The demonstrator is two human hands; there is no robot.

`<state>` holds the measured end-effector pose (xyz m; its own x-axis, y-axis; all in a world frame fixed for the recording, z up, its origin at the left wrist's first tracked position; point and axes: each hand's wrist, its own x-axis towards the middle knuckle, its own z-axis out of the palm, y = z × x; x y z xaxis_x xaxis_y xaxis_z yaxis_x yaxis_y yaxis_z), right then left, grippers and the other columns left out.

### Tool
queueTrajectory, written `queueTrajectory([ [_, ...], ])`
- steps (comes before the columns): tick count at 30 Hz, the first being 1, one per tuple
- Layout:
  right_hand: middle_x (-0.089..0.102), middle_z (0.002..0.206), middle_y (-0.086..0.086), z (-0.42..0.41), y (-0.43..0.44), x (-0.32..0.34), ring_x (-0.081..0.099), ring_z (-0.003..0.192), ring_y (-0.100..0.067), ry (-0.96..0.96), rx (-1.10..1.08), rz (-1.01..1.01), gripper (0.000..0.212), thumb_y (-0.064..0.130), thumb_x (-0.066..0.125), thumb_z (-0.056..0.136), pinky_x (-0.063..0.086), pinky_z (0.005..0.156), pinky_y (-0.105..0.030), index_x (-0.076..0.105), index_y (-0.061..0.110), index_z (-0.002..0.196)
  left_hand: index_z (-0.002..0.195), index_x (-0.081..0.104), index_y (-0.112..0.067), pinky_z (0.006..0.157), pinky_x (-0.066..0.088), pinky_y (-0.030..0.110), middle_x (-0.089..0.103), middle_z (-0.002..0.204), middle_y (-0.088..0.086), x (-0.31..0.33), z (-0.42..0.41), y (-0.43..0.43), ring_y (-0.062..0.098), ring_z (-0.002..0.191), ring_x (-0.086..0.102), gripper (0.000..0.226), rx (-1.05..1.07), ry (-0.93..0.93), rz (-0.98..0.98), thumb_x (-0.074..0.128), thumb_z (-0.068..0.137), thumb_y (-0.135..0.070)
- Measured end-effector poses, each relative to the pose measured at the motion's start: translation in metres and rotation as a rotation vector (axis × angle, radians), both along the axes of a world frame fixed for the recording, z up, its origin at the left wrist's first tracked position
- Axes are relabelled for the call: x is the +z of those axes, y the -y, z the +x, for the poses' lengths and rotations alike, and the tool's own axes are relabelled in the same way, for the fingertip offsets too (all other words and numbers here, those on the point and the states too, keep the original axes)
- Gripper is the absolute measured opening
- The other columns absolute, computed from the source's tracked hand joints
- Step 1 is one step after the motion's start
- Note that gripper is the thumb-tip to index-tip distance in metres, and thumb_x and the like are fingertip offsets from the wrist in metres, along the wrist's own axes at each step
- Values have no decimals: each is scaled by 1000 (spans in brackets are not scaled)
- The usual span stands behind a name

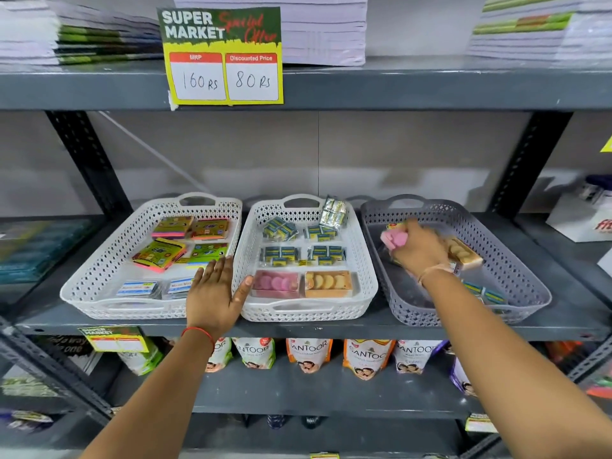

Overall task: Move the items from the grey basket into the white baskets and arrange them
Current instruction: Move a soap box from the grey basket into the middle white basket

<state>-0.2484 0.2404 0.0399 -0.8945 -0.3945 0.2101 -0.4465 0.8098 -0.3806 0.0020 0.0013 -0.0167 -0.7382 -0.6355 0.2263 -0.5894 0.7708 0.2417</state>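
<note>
While R hand (418, 248) grips pink pack (393, 239) in grey basket (516, 260); L hand (215, 293) open, empty — betw. white baskets (99, 286).

The left hand (212, 293) is lying flat and open-fingered, thumb splaying toward 2 o'clock, while the right hand (419, 248) is reaching toward 11 o'clock, fingers apparently curling closed, though blurred.

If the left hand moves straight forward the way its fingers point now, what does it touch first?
The left hand lies flat between the two white baskets, fingers pointing to the back of the shelf. Going on, it would probably slide over the left white basket rim toward the green sticky-note pack; depth is unclear.
</note>
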Motion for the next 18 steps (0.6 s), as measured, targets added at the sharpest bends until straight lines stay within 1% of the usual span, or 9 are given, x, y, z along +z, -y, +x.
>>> queueTrajectory([
  [1,64,95,-9,3,10,12,60,96,-32,-43,47,-47,35,17,68,76,53,85,-46,53,13,107,143,22,-9,119,14,40,28,152,13,-1,0,0,26,143,20,120,0,1,2,-24,58,-79],
  [3,62,96,-2,12,34,34,59,93,-23,-54,228,-127,37,20,71,74,53,84,-36,55,16,107,144,21,-9,119,14,40,27,153,12,-1,0,0,25,143,19,120,-1,-2,0,-25,58,-79],
  [5,60,99,6,30,63,45,56,92,-14,79,443,-182,42,20,74,72,48,81,-24,55,20,110,144,20,-9,119,13,39,26,153,12,-1,0,0,25,144,18,119,-4,-6,-1,-25,58,-79],
  [6,61,102,5,41,77,45,55,91,-12,158,525,-183,45,19,76,71,48,80,-22,55,20,112,144,20,-9,119,12,39,26,153,12,-1,1,0,24,144,18,119,-6,-10,3,-25,58,-79],
  [8,64,112,0,58,103,35,57,92,-14,244,632,-136,53,16,79,68,52,83,-26,56,18,115,143,21,-9,119,11,38,26,153,12,1,1,1,24,144,17,121,-14,-25,23,-25,57,-80],
  [9,64,116,-3,64,115,27,60,95,-18,260,669,-96,57,14,80,67,52,85,-27,55,17,118,143,22,-9,119,11,37,27,153,12,2,2,1,24,144,16,121,-21,-28,30,-25,57,-80],
  [12,62,120,-10,76,140,1,61,101,-24,302,745,17,64,11,79,68,48,80,-26,49,12,124,141,26,-6,119,11,39,32,150,15,3,7,2,28,144,18,121,-24,-7,-14,-22,59,-80],
  [16,63,115,-16,85,154,-31,58,92,-24,322,769,102,70,12,81,65,38,70,-23,44,13,125,141,26,-5,120,9,42,32,150,16,2,16,5,29,144,17,123,-23,67,-69,-22,58,-81],
  [18,62,118,-16,87,155,-40,60,101,-28,319,748,94,78,15,82,64,40,73,-23,40,15,129,142,25,-6,120,8,41,30,151,15,2,16,5,28,144,14,124,-24,77,-67,-24,56,-82],
])
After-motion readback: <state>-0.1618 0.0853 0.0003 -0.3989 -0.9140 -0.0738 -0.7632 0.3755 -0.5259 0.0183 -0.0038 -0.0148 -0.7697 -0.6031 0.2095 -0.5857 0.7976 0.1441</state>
